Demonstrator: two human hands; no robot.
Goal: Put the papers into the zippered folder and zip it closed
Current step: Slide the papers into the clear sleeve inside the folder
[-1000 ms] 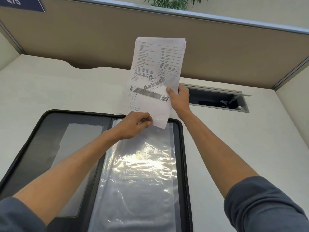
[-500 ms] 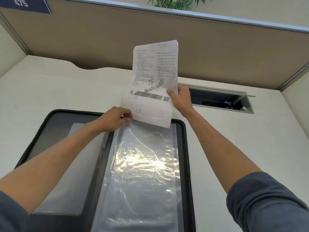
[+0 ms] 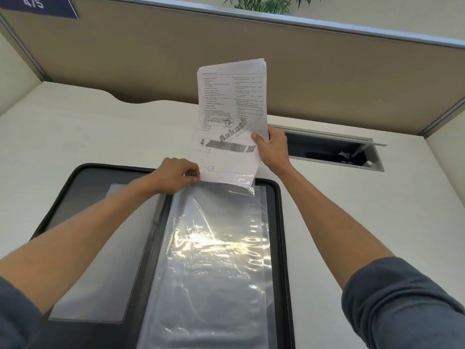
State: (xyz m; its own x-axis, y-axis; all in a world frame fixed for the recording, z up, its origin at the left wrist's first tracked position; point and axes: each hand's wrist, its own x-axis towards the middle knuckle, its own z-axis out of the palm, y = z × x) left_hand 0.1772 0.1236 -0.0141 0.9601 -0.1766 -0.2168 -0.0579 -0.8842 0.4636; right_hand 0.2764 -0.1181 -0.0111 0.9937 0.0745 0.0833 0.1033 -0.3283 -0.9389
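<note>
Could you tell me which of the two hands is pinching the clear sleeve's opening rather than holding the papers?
The left hand pinches the clear sleeve open; the right hand grips the papers.

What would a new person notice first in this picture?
First, the printed papers, held upright at the centre: the right hand grips their right edge, while the left hand pinches the top of a clear plastic sleeve. Below them, the black zippered folder lies open on the white desk.
</note>
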